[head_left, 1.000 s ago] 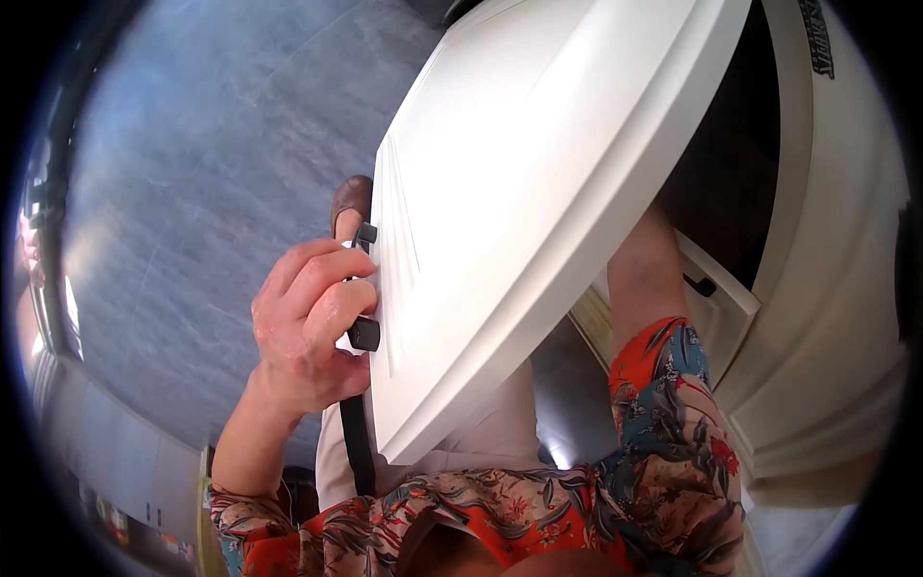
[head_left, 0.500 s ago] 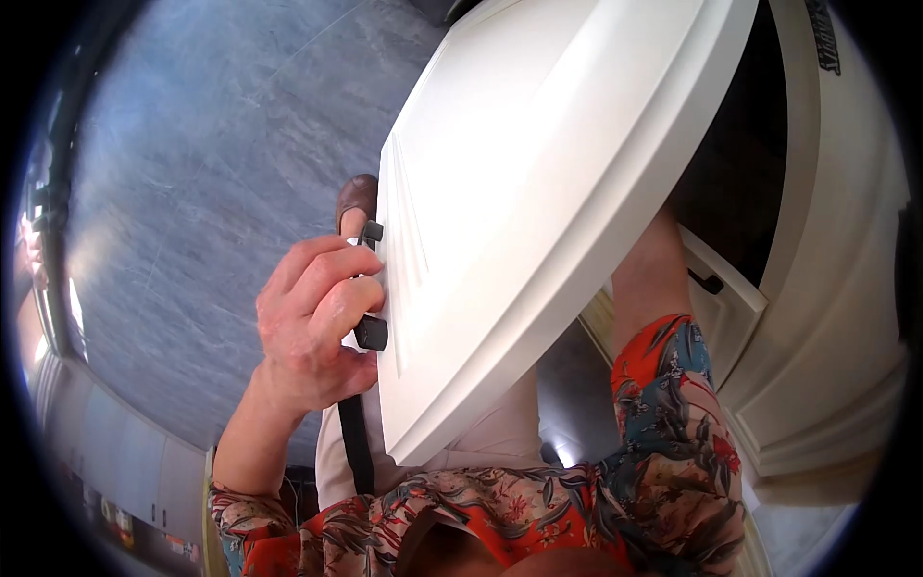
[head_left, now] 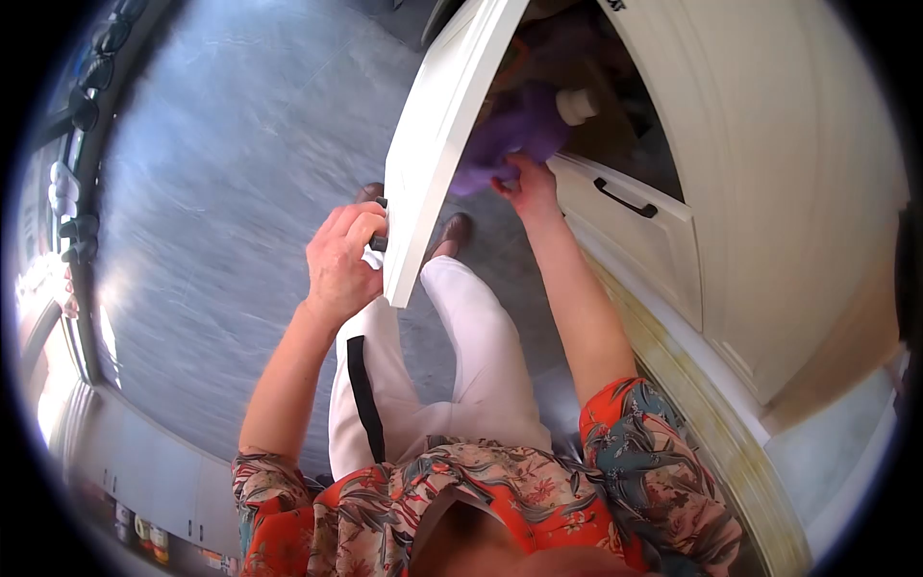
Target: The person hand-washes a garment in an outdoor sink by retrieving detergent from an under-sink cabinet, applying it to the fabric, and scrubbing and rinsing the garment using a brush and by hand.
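My left hand (head_left: 341,258) is curled around the black handle (head_left: 379,244) of a white cabinet door (head_left: 437,144), which stands swung out from its frame. On the other side of the door, my right hand (head_left: 529,187) is closed on a purple bottle (head_left: 527,120) with a white cap (head_left: 577,107). The bottle is tilted at the mouth of the dark cabinet. The door hides part of it, and some of my right fingers are out of sight against it.
Below the cabinet opening is a white drawer front (head_left: 635,240) with a black pull (head_left: 625,197). Grey marbled floor (head_left: 240,192) spreads to the left. My brown shoes (head_left: 454,231) are under the door's near edge. Pale cabinets (head_left: 163,471) line the lower left.
The door now looks narrower and farther from me, my left hand still on its handle. My right hand, hidden behind the door before, has come into view with the purple bottle.
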`<state>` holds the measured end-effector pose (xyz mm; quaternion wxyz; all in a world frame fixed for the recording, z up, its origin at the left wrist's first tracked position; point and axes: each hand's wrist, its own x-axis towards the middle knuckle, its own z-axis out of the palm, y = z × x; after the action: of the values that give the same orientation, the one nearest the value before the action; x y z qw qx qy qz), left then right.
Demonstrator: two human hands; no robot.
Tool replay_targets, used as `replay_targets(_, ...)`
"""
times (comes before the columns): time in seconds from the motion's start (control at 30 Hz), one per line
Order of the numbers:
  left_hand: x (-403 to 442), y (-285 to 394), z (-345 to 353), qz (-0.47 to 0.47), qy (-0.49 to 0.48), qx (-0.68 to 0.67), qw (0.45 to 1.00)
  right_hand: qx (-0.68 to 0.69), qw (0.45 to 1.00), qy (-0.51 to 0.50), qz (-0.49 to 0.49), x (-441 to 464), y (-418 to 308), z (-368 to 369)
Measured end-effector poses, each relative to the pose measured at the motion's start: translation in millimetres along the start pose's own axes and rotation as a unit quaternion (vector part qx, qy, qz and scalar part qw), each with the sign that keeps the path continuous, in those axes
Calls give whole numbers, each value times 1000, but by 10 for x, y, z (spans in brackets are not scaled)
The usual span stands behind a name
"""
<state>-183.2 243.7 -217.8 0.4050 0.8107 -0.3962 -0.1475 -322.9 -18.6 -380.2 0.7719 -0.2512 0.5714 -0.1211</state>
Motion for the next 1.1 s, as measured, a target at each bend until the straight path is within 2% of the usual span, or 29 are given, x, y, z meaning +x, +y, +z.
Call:
replay_targets(0.03, -22, -50, 81, -6, -1, 7, 1000, -44, 999, 7, 16, -259, 15, 46)
replay_targets(0.1, -59, -109, 164, -22, 6, 17, 1000, -172, 984, -10, -37, -479, 182, -92)
replay_targets(0.17, -106, -115, 246, -39, -57, 34, 997, -221, 974, -7, -47, -789, 313, -238)
replay_targets(0.27, -151, -21, 495, -51, -119, 45, 991, -202, 979, 12, -5, -1518, 317, -408)
replay_targets(0.3, 43, 81, 391, -31, -79, 44, 995, -224, 974, -19, -23, -1619, 92, -226)
replay_targets(0.33, 24, 140, 524, -24, -108, 32, 993, -218, 976, -14, -5, -1833, 165, -386)
replay_targets(0.4, 149, 296, 758, -29, -164, 31, 986, -311, 950, 3, 7, -2114, 160, -561)
replay_targets(0.5, 492, 556, 1176, -57, -232, 34, 970, -356, 934, 38, -10, -2460, 121, -810)
replay_targets(0.57, 734, 699, 1446, -61, -225, 55, 971, -386, 921, 45, -36, -2537, 98, -979)
replay_targets(0.63, 997, 903, 1515, -105, -301, 96, 943, -416, 906, 42, -67, -2733, -2, -1088)
replay_targets(0.7, 1045, 935, 1420, -108, -342, 164, 919, -439, 895, 24, -80, -2890, -105, -1101)
replay_targets(0.77, 1003, 988, 1055, -123, -355, 174, 910, -460, 883, -15, -97, -2977, -199, -1047)
replay_targets(0.83, 840, 847, 750, -74, -379, 226, 894, -496, 859, -62, -109, -2980, -258, -1013)
replay_targets(0.93, 513, 834, 96, -112, -442, 198, 868, -542, 823, -118, -123, -3280, -620, -469)
replay_targets(0.97, 397, 864, -116, -110, -457, 184, 863, -521, 834, -143, -113, -3267, -655, -315)
replay_targets(1.03, 236, 1074, -543, -87, -478, 85, 870, -477, 854, -190, -88, -3206, -681, -24)
replay_targets(1.07, 108, 1108, -694, -114, -446, -9, 888, -487, 842, -210, -100, -3091, -585, 151)
replay_targets(1.1, 14, 1154, -848, -141, -413, -104, 894, -443, 856, -254, -78, -3150, -610, 428)
